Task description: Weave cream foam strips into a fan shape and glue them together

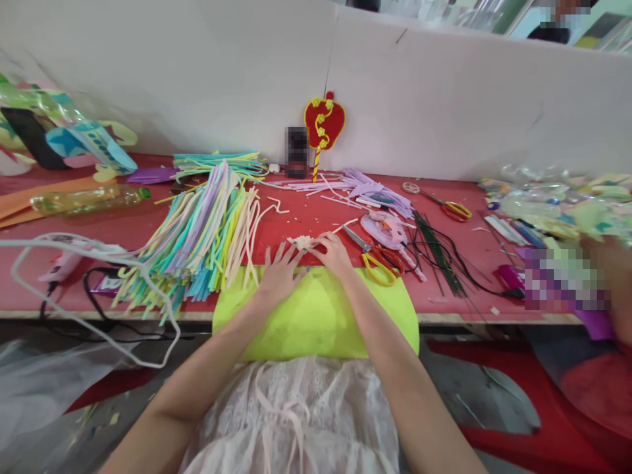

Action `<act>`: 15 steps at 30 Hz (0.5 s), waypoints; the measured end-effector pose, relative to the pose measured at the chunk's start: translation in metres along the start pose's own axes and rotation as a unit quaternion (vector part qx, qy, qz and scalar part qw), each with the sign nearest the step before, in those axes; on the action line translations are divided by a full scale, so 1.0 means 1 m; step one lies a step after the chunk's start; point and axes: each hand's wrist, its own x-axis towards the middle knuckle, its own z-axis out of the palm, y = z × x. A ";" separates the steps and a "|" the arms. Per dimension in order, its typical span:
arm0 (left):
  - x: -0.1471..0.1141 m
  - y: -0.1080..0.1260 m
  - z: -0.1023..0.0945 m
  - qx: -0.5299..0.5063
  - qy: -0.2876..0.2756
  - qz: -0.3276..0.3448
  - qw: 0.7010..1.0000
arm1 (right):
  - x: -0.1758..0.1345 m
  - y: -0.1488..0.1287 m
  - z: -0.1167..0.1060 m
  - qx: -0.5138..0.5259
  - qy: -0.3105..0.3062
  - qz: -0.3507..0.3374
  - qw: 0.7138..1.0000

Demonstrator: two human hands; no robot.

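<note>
A small cream-coloured fuzzy piece point(301, 241) lies on the red table in front of me, at the far edge of a bright yellow-green sheet point(316, 322). My left hand point(280, 271) is spread palm down, its fingertips at the piece's left side. My right hand point(332, 253) has its fingers bent together at the piece's right end, pinching it; the thumb tip is partly hidden. A thin pale stem point(345, 225) sticks out just beyond my right hand. Left of my hands lies a large bundle of pastel pipe cleaners point(190, 240), with cream ones nearest.
Yellow-handled scissors point(380, 263) and a pink glue gun point(390, 227) with a black cord lie at right. Another pair of scissors point(451, 209) is farther back. A red fan-shaped ornament point(326, 124) and a phone point(297, 153) stand against the partition. Someone's arm point(619, 283) reaches in at right.
</note>
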 end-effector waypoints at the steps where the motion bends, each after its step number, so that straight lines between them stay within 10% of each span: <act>1: 0.000 -0.001 0.000 -0.001 0.002 0.001 1.000 | 0.000 0.000 0.000 0.000 -0.002 0.001 1.000; 15: 0.058 -0.018 -0.013 -0.014 0.040 0.043 0.998 | 0.001 0.004 0.002 -0.016 -0.001 -0.006 1.000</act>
